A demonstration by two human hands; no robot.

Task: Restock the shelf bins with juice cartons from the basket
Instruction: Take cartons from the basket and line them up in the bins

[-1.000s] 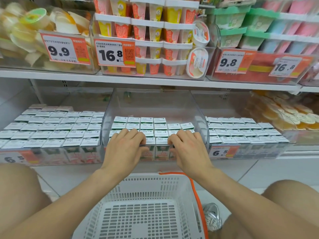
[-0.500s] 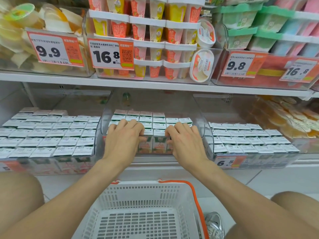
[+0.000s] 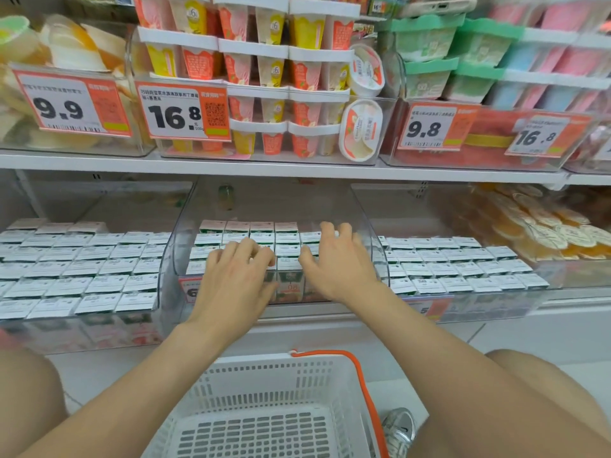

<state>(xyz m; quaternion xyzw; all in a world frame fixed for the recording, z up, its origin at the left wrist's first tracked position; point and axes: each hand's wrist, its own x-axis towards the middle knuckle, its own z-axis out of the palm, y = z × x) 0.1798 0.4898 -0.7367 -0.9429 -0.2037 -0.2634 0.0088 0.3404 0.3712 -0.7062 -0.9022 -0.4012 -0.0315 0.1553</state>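
Hands apart – left hand point(image 3: 236, 279), right hand point(image 3: 337, 264) flat on small white-topped juice cartons point(image 3: 287, 239) in middle clear plastic shelf bin point(image 3: 361, 206); white slotted basket point(image 3: 264, 366) below shows none – uneven push could topple rows

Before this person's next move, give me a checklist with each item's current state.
1. Basket out of cartons: ok, none in the part shown.
2. Hands free: ok; left hand and right hand rest on carton tops, neither plainly gripping.
3. Juice cartons in middle bin upright: ok where visible; under the hands, cannot tell.
4. Middle bin full to the back: not ok, bare space behind the rear row.
5. Middle bin's price tag readable: cannot tell, the left hand covers most of it.
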